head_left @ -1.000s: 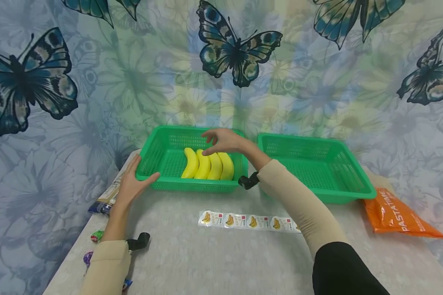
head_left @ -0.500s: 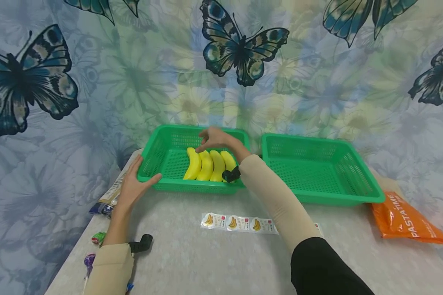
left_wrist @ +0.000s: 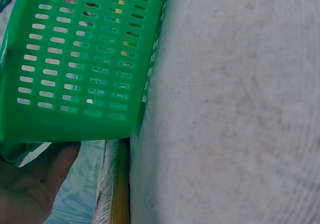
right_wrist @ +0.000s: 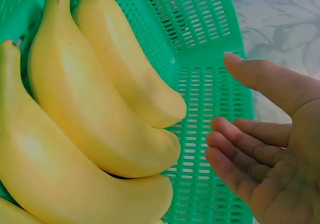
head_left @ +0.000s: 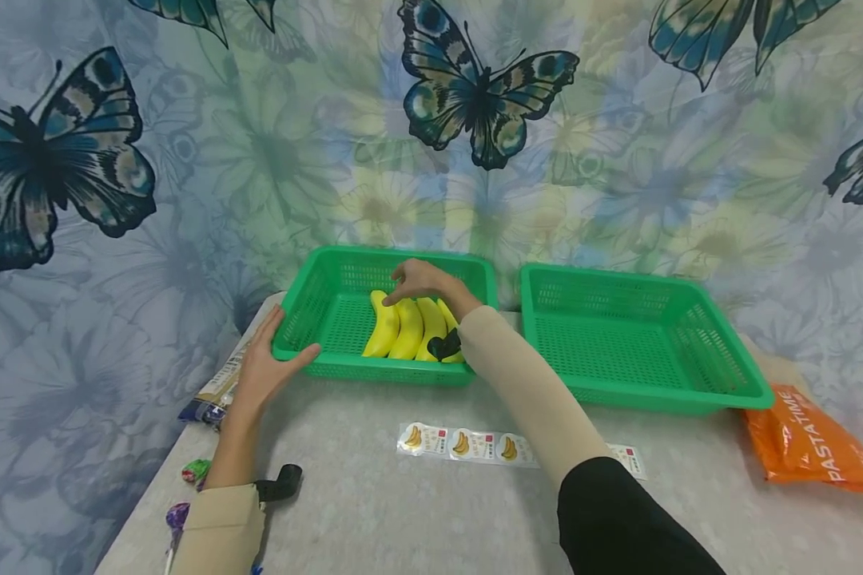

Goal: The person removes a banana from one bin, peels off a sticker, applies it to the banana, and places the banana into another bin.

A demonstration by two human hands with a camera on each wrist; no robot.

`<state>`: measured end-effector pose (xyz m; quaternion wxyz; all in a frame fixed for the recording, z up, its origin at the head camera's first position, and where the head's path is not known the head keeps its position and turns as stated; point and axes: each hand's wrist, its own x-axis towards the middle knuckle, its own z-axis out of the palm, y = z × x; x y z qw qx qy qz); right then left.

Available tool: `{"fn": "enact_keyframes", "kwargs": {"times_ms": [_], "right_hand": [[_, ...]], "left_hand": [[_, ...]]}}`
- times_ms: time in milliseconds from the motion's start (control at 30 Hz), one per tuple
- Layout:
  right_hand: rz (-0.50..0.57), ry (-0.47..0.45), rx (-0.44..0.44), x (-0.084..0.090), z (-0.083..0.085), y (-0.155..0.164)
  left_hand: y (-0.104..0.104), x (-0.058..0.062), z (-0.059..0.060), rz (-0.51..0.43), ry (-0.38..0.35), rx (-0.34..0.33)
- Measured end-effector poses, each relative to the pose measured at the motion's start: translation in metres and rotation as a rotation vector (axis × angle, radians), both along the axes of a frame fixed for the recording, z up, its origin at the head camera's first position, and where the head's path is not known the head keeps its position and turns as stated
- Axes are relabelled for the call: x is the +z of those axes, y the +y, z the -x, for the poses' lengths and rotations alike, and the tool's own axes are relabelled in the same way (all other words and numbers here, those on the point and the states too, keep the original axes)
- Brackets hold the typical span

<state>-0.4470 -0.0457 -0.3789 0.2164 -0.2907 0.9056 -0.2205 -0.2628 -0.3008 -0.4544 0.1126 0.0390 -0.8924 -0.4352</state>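
my left hand [head_left: 269, 369] grips the near-left corner of the left green basket [head_left: 328, 297], steadying it. my right hand [head_left: 423, 282], fingers loose and holding nothing, hovers over the 4 bananas [head_left: 408, 327] inside it.

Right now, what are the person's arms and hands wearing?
Both hands are bare: left hand, right hand. Each forearm has a beige sleeve; the right upper arm shows a black sleeve over it. A small black camera mount sits at each wrist. No gloves or rings visible.
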Motion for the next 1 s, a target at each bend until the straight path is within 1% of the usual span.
{"fn": "enact_keyframes", "kwargs": {"times_ms": [100,167,233,300,400,533,667,833,1000], "right_hand": [[-0.067,0.011,0.004,-0.004,0.005,-0.008],[-0.124,0.044,0.007,-0.008,0.008,-0.012],[-0.177,0.053,-0.001,-0.013,0.01,-0.017],[-0.205,0.045,-0.016,-0.017,0.012,-0.02],[-0.212,-0.002,-0.03,-0.02,0.014,-0.024],[-0.184,-0.041,-0.026,-0.02,0.014,-0.028],[-0.199,-0.039,-0.029,-0.022,0.012,-0.032],[-0.226,-0.024,-0.038,-0.027,0.009,-0.04],[-0.212,-0.057,-0.055,-0.028,0.006,-0.047]], "left_hand": [[-0.001,0.002,0.0,0.003,-0.004,0.008],[-0.001,0.003,-0.001,0.005,-0.011,0.009],[0.0,0.003,-0.001,0.007,-0.014,0.008],[0.0,0.003,-0.001,0.003,-0.016,0.004],[0.0,0.003,0.0,0.001,-0.016,-0.001],[-0.002,0.004,-0.001,0.006,-0.004,-0.005],[-0.002,0.005,-0.002,0.005,0.004,-0.007],[-0.002,0.004,-0.003,0.001,-0.006,-0.004],[-0.002,0.002,0.0,-0.01,-0.008,0.0]]}}
